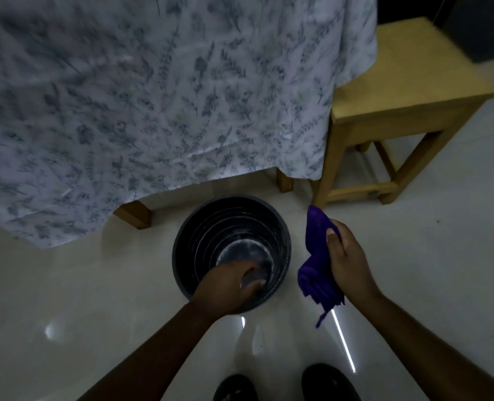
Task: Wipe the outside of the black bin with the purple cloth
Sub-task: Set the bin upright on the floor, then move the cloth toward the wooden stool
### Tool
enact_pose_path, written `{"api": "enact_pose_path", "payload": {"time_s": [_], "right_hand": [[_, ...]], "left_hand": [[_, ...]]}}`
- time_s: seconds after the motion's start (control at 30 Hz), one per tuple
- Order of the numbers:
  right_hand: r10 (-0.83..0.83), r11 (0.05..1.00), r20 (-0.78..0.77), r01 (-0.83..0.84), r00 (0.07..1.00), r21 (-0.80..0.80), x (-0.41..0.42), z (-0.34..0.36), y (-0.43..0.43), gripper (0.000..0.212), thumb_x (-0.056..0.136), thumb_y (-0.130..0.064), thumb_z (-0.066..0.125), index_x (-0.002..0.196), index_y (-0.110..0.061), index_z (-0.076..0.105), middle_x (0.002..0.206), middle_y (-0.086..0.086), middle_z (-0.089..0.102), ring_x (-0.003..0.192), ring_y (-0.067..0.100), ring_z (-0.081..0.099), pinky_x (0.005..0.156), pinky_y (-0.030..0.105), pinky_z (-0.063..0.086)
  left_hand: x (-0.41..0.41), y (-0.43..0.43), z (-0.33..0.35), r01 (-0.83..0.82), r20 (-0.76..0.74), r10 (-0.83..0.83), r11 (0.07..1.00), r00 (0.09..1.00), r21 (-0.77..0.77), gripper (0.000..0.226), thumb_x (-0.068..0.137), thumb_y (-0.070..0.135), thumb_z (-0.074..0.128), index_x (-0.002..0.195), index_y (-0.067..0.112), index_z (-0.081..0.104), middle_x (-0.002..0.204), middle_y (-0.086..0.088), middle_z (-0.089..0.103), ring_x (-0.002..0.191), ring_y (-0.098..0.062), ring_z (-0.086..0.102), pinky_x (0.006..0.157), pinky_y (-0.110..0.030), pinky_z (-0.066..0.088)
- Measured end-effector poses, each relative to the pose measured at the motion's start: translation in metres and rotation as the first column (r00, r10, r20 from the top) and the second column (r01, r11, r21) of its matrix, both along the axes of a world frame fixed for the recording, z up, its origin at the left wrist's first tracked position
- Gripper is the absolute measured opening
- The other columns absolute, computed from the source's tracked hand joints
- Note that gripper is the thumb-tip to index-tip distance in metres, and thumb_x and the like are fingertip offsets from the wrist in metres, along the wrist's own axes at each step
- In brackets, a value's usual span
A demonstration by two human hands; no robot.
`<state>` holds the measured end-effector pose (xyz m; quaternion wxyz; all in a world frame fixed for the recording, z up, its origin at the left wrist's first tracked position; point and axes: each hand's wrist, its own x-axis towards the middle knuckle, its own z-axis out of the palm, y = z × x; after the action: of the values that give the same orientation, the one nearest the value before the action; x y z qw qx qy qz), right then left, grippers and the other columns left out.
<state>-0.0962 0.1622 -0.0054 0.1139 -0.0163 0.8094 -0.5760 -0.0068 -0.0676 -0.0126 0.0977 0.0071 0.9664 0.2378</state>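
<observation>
Standing upright on the pale tiled floor [66, 285], the black bin [280, 227] is sitting just in front of the person's dark slippers [326, 383], with its open mouth facing the camera. The left hand [231, 287] is reaching over the near rim and its fingers are curling down inside the bin, gripping that near wall. The right hand [345, 256] is hanging just to the right of the bin, apart from it, and its fingers are clenching around the purple cloth [316, 264]; the thumb is pressing on the cloth's upper part. One end of the cloth is sticking up above the fist and the rest is dangling below it in bunched folds, touching neither the bin nor the floor. Behind the bin, a white sheet [153, 96] with a grey leaf print is draping over a wooden frame whose legs are showing beneath its hem. A wooden stool [408, 82] is standing to the right of it, with the sheet's edge lying over its near corner.
</observation>
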Motion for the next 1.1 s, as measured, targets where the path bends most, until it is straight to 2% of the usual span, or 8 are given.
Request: {"api": "enact_pose_path", "payload": {"time_s": [0.1,0.27,0.37,0.77,0.83,0.93,1.0,1.1], "right_hand": [[-0.073,0.997,-0.074,0.072,0.995,-0.016,-0.019,0.035,0.009,0.036,0.103,-0.028,0.034,0.136,-0.019,0.046,0.121,0.000,0.059,0.103,0.013,0.059,0.084,0.028,0.049],[-0.193,0.981,-0.232,0.189,0.953,-0.038,-0.066,0.085,0.029,0.037,0.103,-0.027,0.033,0.137,-0.019,0.045,0.118,-0.003,0.058,0.102,0.011,0.057,0.079,0.022,0.046],[-0.249,0.966,-0.307,0.258,0.918,-0.011,-0.106,0.106,0.045,0.037,0.104,-0.028,0.031,0.136,-0.017,0.045,0.121,-0.001,0.058,0.109,0.016,0.057,0.088,0.032,0.048],[-0.226,0.882,-0.386,0.356,0.894,0.309,-0.240,0.142,0.047,0.043,0.103,-0.026,0.033,0.145,-0.016,0.036,0.137,0.009,0.054,0.123,0.025,0.053,0.098,0.037,0.043],[-0.103,0.840,-0.411,0.300,0.906,0.452,-0.260,0.134,0.045,0.044,0.102,-0.021,0.035,0.145,-0.011,0.034,0.138,0.014,0.051,0.126,0.030,0.049,0.097,0.041,0.043],[0.154,0.651,-0.195,0.049,0.969,0.758,-0.277,0.119,0.044,0.052,0.102,-0.027,0.034,0.150,-0.012,0.022,0.156,0.012,0.027,0.145,0.033,0.019,0.113,0.051,0.025],[0.227,0.566,-0.098,-0.049,0.969,0.823,-0.280,0.117,0.045,0.059,0.101,-0.036,0.033,0.153,-0.014,0.015,0.162,0.004,0.011,0.149,0.029,0.004,0.117,0.051,0.012],[0.266,0.574,-0.036,-0.128,0.963,0.809,-0.278,0.131,0.048,0.067,0.098,-0.041,0.037,0.153,-0.013,0.012,0.163,0.004,0.007,0.149,0.028,0.003,0.117,0.051,0.010]], "left_hand": [[-0.025,0.008,0.033,-0.020,-0.087,0.024,0.998,0.996,0.056,0.035,0.090,0.048,0.055,0.120,0.031,0.059,0.118,0.009,0.067,0.108,-0.008,0.060,0.091,-0.020,0.045],[-0.077,0.035,0.067,-0.051,-0.171,0.078,0.986,0.982,0.160,0.027,0.090,0.046,0.056,0.110,0.029,0.063,0.107,0.013,0.068,0.097,-0.004,0.062,0.087,-0.021,0.050],[-0.115,0.050,0.077,-0.091,-0.187,0.134,0.970,0.973,0.226,0.027,0.091,0.040,0.058,0.113,0.025,0.062,0.105,0.012,0.066,0.091,-0.005,0.062,0.080,-0.017,0.047],[-0.163,0.071,0.130,-0.233,0.010,0.253,0.874,0.967,0.427,0.030,0.090,0.036,0.060,0.117,0.022,0.060,0.109,0.010,0.067,0.101,-0.003,0.062,0.089,-0.026,0.052],[-0.165,0.068,0.135,-0.244,0.042,0.249,0.878,0.968,0.412,0.032,0.090,0.037,0.060,0.118,0.023,0.059,0.109,0.012,0.067,0.101,-0.002,0.062,0.090,-0.029,0.053],[-0.171,0.067,0.143,-0.245,0.060,0.241,0.888,0.969,0.388,0.031,0.090,0.038,0.059,0.118,0.024,0.058,0.108,0.013,0.067,0.101,0.001,0.062,0.090,-0.029,0.054],[-0.177,0.068,0.151,-0.256,0.070,0.248,0.889,0.966,0.381,0.030,0.090,0.038,0.060,0.116,0.025,0.059,0.108,0.014,0.066,0.101,0.001,0.061,0.089,-0.029,0.054],[-0.186,0.070,0.168,-0.247,0.066,0.239,0.898,0.969,0.365,0.028,0.089,0.037,0.060,0.115,0.024,0.059,0.109,0.013,0.066,0.102,0.000,0.060,0.090,-0.026,0.052]]}}
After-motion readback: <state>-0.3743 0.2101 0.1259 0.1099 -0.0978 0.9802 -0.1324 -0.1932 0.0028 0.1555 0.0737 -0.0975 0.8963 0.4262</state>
